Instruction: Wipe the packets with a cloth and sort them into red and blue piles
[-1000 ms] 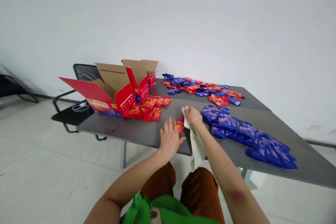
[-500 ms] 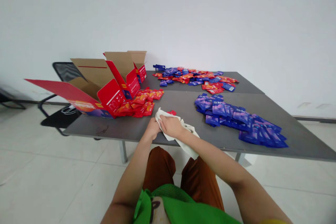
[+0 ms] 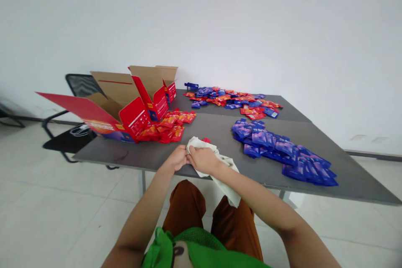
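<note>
Cream cloth [image 3: 216, 163] lies bunched at the near edge of the grey table [image 3: 163, 155], with one end hanging over that edge toward the person's lap. Both hands meet on it: the left hand [image 3: 177, 159] pinches its left end with fingers closed, and the right hand [image 3: 203, 160] is curled shut over the bunched part, knuckles up. The two hands touch each other. A single red sachet [image 3: 206, 140] peeks out from just behind the cloth, partly covered by it.

An open red cardboard box [image 3: 125, 109] sits near the table's left edge, its flaps spread wide. A heap of red sachets [image 3: 169, 126] lies against the box's right side, near the hands. A long band of blue sachets [image 3: 282, 150] runs from the middle of the table toward its near right corner, well apart from the cloth. A mixed pile of red and blue sachets [image 3: 232, 101] is spread along the far edge. A black chair [image 3: 70, 136] stands on the tiled floor beyond the left edge, partly hidden by the box.
</note>
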Demonstrator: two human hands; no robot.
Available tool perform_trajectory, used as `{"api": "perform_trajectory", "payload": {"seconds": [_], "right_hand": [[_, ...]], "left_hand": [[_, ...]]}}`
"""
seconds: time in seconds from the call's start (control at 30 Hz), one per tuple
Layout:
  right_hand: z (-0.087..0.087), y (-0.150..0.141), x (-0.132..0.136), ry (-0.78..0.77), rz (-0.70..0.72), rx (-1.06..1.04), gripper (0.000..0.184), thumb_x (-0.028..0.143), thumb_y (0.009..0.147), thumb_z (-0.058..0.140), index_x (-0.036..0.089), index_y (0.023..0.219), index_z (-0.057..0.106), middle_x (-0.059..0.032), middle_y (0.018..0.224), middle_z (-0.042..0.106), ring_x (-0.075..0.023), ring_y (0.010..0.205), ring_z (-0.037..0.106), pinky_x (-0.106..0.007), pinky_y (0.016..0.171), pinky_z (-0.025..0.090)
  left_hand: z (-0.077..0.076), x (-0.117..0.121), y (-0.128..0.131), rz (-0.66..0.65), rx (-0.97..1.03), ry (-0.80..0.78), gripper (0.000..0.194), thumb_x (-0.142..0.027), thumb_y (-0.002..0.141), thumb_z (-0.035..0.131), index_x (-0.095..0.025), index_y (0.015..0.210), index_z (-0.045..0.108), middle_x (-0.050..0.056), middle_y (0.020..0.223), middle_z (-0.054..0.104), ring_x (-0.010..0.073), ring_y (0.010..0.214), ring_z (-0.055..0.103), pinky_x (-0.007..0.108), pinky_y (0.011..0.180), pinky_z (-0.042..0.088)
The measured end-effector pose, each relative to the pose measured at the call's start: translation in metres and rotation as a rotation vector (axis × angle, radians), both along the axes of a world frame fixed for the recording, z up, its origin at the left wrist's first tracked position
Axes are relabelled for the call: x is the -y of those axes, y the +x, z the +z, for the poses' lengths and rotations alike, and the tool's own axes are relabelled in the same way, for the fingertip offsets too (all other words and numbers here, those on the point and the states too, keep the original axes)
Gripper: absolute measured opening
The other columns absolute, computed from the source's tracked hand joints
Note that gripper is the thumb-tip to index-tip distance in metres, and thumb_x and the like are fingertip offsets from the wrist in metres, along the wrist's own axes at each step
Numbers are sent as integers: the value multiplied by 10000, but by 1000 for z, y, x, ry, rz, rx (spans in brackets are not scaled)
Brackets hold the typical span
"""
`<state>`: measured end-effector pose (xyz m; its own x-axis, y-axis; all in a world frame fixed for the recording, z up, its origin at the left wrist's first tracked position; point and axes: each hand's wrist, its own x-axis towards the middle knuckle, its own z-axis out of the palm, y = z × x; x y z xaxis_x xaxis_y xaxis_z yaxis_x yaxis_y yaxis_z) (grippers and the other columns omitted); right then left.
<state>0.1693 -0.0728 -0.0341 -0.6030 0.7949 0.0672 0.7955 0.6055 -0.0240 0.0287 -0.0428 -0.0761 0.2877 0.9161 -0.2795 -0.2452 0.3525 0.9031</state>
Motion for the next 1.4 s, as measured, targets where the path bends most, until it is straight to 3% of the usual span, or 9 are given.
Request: {"api": "perform_trajectory", "payload": {"seconds": [0.1, 0.23, 0.4, 0.5, 0.67, 0.8, 1.0, 1.27, 1.4], "right_hand": [[-2, 10, -1, -40, -56, -29, 389, 474, 973, 317, 189, 1169, 494, -135, 984, 694, -263, 930, 657, -344, 798, 464], [-6, 27, -33, -47, -451, -65, 384, 401, 979, 328, 125, 1160, 526, -184, 985, 684, -276, 930, 661, -354, 780, 470], [-18, 43, -45, 26, -654, -87, 334, 295, 974, 338, 69, 1091, 555, -225, 907, 675, -291, 863, 679, -362, 720, 489], [-26, 42, -36, 74, -694, -108, 315, 279, 977, 326, 84, 1075, 554, -208, 889, 675, -299, 837, 681, -377, 699, 496], [-30, 36, -31, 106, -741, -132, 288, 291, 967, 375, 82, 1050, 556, -209, 855, 670, -305, 826, 681, -383, 702, 499], [-30, 35, -26, 145, -765, -155, 268, 303, 961, 412, 86, 1019, 558, -187, 813, 669, -289, 790, 686, -361, 684, 503], [-35, 37, -7, 156, -811, -179, 258, 339, 953, 432, 116, 968, 560, -149, 757, 671, -275, 726, 692, -343, 635, 500], [-28, 45, 4, 97, -863, -212, 256, 358, 943, 453, 130, 981, 562, -142, 776, 686, -266, 732, 696, -333, 636, 503], [-28, 43, 4, 97, -826, -224, 244, 341, 941, 462, 126, 1000, 561, -147, 788, 685, -265, 749, 695, -334, 645, 507]], "left_hand": [[1, 0, 1, -120, -4, -6, 162, -103, 699, 661, -62, 855, 674, 94, 657, 690, 190, 622, 678, 362, 669, 569], [7, 10, 0, -167, 24, -9, 302, -223, 748, 687, -54, 997, 671, 150, 798, 720, 225, 712, 696, 398, 729, 558], [31, 31, -36, -137, -40, 1, 462, -275, 719, 709, -46, 1116, 652, 184, 940, 712, 248, 783, 689, 405, 749, 544], [64, 30, -70, 181, -377, 198, 439, -278, 793, 580, -79, 1180, 631, 132, 916, 712, 231, 758, 670, 381, 706, 544], [119, -18, -102, 735, -1505, 566, 501, -177, 844, 423, -78, 1326, 515, 209, 1087, 660, 319, 1051, 602, 431, 902, 450], [120, -71, -100, 567, -1905, 560, 561, -116, 834, 386, -33, 1388, 414, 252, 1027, 660, 332, 1002, 632, 417, 850, 465], [96, -108, -88, 165, -2038, 594, 456, -150, 844, 389, -21, 1245, 564, 269, 956, 675, 327, 958, 656, 391, 803, 466], [119, -132, -84, 373, -1997, 759, 498, -363, 863, 367, -84, 1161, 651, 238, 941, 694, 382, 918, 645, 458, 763, 460], [128, -162, -53, 145, -1787, 874, 379, -273, 795, 451, -210, 1049, 725, 109, 1074, 711, 287, 1020, 628, 338, 838, 460]]}}
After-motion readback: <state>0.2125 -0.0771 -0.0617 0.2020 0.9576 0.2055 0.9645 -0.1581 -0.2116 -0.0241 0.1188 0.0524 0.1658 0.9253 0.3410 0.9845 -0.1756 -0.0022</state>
